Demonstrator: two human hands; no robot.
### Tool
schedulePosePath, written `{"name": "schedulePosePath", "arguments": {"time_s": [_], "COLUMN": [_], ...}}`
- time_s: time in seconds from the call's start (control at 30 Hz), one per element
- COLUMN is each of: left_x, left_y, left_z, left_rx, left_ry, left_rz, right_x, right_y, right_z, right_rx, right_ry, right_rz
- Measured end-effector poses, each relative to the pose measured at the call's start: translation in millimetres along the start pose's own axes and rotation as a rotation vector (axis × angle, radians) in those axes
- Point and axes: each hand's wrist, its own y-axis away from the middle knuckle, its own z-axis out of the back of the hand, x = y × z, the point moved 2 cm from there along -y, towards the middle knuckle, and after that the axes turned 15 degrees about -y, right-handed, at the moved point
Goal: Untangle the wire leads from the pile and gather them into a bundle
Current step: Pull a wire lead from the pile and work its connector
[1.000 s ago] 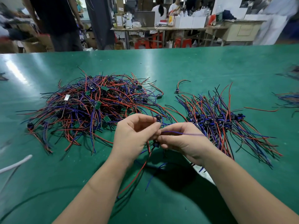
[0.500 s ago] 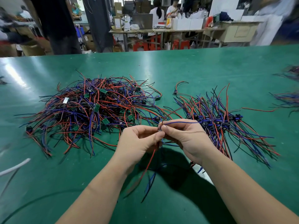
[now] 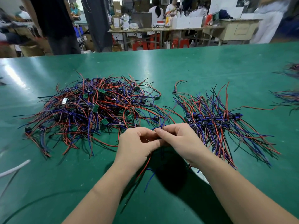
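Observation:
A big tangled pile (image 3: 90,113) of red, blue and black wire leads with small green boards lies on the green table to the left. On the right lies a straighter bundle (image 3: 220,123) of the same leads, their dark connectors lined up. Between them, my left hand (image 3: 137,146) and my right hand (image 3: 181,141) meet fingertip to fingertip and pinch one wire lead (image 3: 147,168). Its red, blue and black strands hang down below my hands; a blue strand arcs up over my right fingers.
The green table (image 3: 194,67) stretches far ahead. More wire leads (image 3: 289,97) lie at the right edge. A white cable (image 3: 14,168) crosses the left edge. People and cluttered work tables stand beyond the table's far edge.
My hands have risen slightly and closed together on the lead. The lead's loose ends now hang straighter beneath my hands, and the blue strand has shifted from sideways to up over my right fingers.

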Motion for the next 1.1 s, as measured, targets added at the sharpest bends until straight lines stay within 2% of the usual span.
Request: {"name": "schedulePosePath", "arguments": {"time_s": [0.13, 0.23, 0.43, 0.67, 0.83, 0.93, 1.0, 1.1], "left_x": [-4, -8, -19, -18, -16, -16, -17, -19], "left_y": [1, 1, 9, 9, 11, 13, 13, 13], "left_z": [-4, -6, -11, -7, -7, -14, -16, -13], "left_rx": [0.055, 0.101, 0.268, 0.352, 0.365, 0.385, 0.397, 0.366], "left_ry": [0.058, 0.113, 0.141, 0.146, 0.072, -0.030, -0.113, -0.183], "left_rz": [0.042, 0.080, 0.039, 0.033, 0.007, -0.086, -0.195, -0.281], "right_x": [3, 9, 26, 28, 34, 37, 37, 33], "right_y": [-2, -7, -10, -8, -4, -3, -3, -5], "right_z": [5, 18, 57, 54, 62, 65, 65, 65], "right_rx": [-0.059, -0.199, -0.443, -0.455, -0.575, -0.598, -0.556, -0.522], "right_ry": [-0.091, -0.249, -0.560, -0.670, -0.577, -0.519, -0.566, -0.743], "right_rz": [-0.008, -0.026, 0.030, 0.007, -0.017, 0.067, 0.095, -0.003]}}
